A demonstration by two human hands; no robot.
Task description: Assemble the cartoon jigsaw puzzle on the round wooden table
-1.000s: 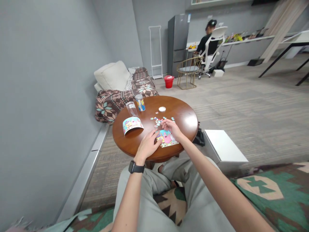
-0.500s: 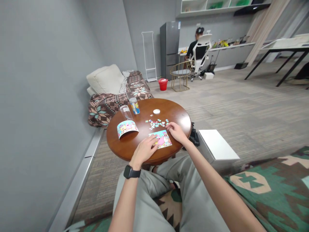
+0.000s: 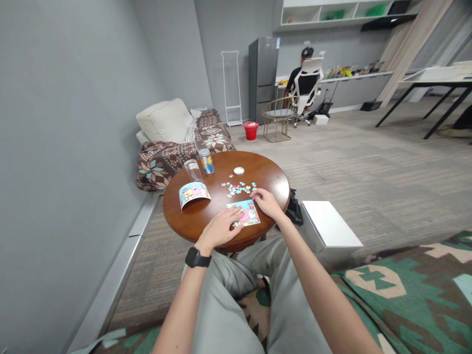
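At the centre of the frame, a round wooden table (image 3: 221, 163) with a glossy reddish-brown top carries a flat, rectangular puzzle picture (image 3: 251, 212), brightly printed, just below the table's middle. The left hand (image 3: 221, 227) lies palm down over the picture's left part, fingers apart and not closed around anything; a black watch (image 3: 198, 257) with a squarish face circles that wrist. The right hand (image 3: 268, 202) is at the picture's upper right corner, its fingers bent inward; whether they pinch a piece, I cannot tell. Small, knobbly-edged puzzle pieces (image 3: 239, 189) lie scattered just above the picture. Left of centre, a printed sheet (image 3: 194, 193) bows up into an arch, near a clear, smooth-walled cylinder (image 3: 193, 171) and a printed round can (image 3: 206, 161). A pale disc-shaped lid (image 3: 239, 170) lies flat above the pieces.
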